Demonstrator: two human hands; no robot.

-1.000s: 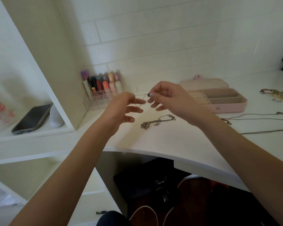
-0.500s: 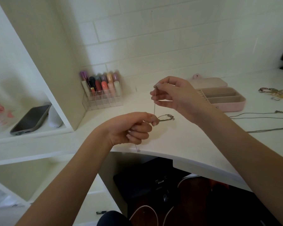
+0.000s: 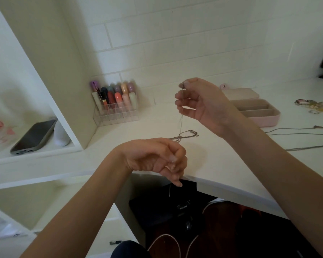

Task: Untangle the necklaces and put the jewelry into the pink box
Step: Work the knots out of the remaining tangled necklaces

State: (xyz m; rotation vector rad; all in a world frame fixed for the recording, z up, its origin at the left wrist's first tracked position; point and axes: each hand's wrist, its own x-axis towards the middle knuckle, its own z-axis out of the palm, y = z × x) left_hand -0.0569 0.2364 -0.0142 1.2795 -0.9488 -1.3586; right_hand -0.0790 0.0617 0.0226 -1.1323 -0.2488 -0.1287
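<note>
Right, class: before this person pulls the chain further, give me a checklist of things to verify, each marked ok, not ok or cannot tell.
1. Right hand has a grip on the thin chain, pinched at the top: ok.
2. Left hand grips the chain's lower end: cannot tell, fingers curled, chain too fine to see.
3. Tangled necklaces on the desk are free of knots: not ok, still bunched.
4. Pink box is open: ok.
5. Pink box compartments have room: ok, visible ones look empty.
</note>
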